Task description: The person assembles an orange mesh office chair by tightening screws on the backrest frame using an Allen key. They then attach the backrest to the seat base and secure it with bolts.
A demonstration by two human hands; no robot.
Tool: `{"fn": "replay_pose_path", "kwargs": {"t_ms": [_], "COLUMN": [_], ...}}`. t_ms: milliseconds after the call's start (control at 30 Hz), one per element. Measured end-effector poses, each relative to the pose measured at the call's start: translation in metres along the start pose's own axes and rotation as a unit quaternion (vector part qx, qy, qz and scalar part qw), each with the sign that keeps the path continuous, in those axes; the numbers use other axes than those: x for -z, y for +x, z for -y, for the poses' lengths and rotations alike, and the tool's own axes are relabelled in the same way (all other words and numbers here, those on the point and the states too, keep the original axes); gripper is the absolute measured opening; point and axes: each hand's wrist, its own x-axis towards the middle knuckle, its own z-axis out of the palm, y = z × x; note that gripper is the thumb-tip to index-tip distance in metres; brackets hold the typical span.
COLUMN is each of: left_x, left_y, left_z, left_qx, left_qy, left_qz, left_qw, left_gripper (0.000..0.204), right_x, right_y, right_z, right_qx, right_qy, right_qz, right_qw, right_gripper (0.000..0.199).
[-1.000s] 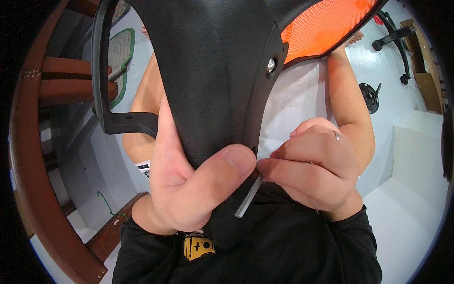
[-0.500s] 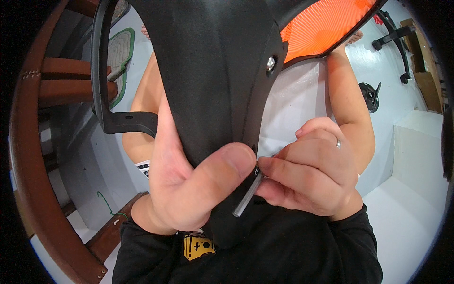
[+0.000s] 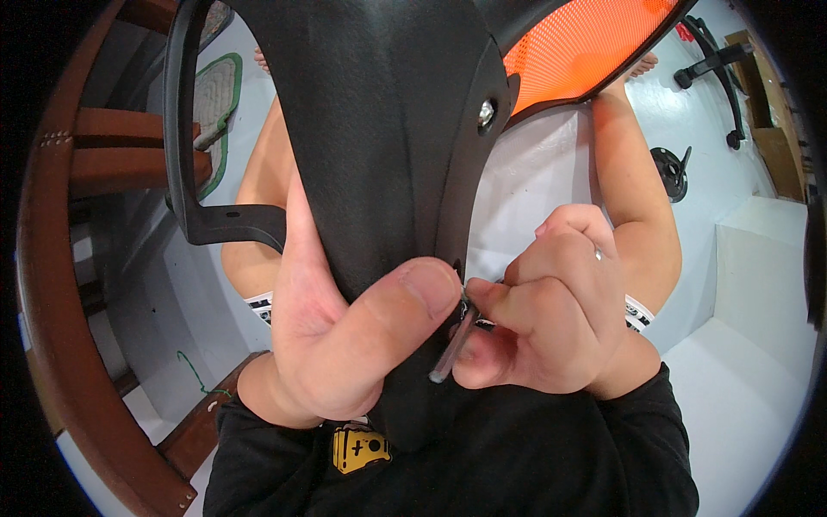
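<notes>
A black chair frame [image 3: 379, 129] rises from my lap, with an orange mesh panel [image 3: 586, 52] at its far right and a looped black armrest [image 3: 183, 129] on its left. My left hand [image 3: 345, 345] is closed round the frame's narrow near part, thumb across the top; its other fingers are hidden underneath. At the frame's right edge, my right hand [image 3: 560, 310] pinches a grey metal hex key [image 3: 454, 349]. The key's free arm points toward me, and its other end is hidden near the left thumb tip. Farther up that edge, a silver bolt [image 3: 487, 112] sits in a recess.
Brown wooden furniture [image 3: 52, 258] curves along the left. A green-edged mat [image 3: 220, 95] lies beyond my left leg. Across the floor at right are a black wheeled chair base [image 3: 715, 65], a round black part with a lever [image 3: 670, 175] and a cardboard box [image 3: 771, 129].
My right fingers have shifted on the hex key, the thumb moving lower and apart from the index finger. The key's free end has swung slightly toward the right. My left hand keeps its hold.
</notes>
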Motion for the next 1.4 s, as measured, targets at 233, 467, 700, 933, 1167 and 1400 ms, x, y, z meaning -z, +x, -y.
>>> {"fn": "replay_pose_path", "kwargs": {"t_ms": [233, 467, 700, 933, 1167, 1400], "left_x": [-0.008, 0.003, -0.001, -0.002, -0.004, 0.002], "left_y": [0.001, 0.0, -0.002, -0.003, 0.001, 0.003], "left_z": [0.011, 0.004, 0.004, 0.003, 0.006, 0.009], "left_qx": [-0.059, -0.011, -0.013, -0.013, -0.013, -0.037], "left_qy": [0.092, -0.012, -0.005, -0.012, -0.021, 0.011], "left_qz": [-0.099, 0.005, -0.005, -0.012, -0.011, 0.006], "left_qw": [0.989, 1.0, 1.0, 1.0, 1.0, 0.999], "left_gripper": [0.074, 0.077, 0.078, 0.078, 0.078, 0.078], "right_x": [-0.002, -0.001, 0.019, 0.021, 0.014, 0.003], "right_y": [0.013, 0.013, 0.012, 0.009, 0.006, -0.005], "right_z": [-0.001, -0.023, -0.032, -0.033, -0.049, -0.042], "right_qx": [-0.076, 0.036, 0.152, 0.164, 0.213, 0.09], "right_qy": [0.089, 0.156, 0.005, -0.009, -0.124, -0.035], "right_qz": [0.035, 0.011, 0.017, 0.027, -0.035, -0.022], "right_qw": [0.993, 0.987, 0.988, 0.986, 0.969, 0.995], "right_gripper": [0.015, 0.021, 0.027, 0.024, 0.027, 0.038]}}
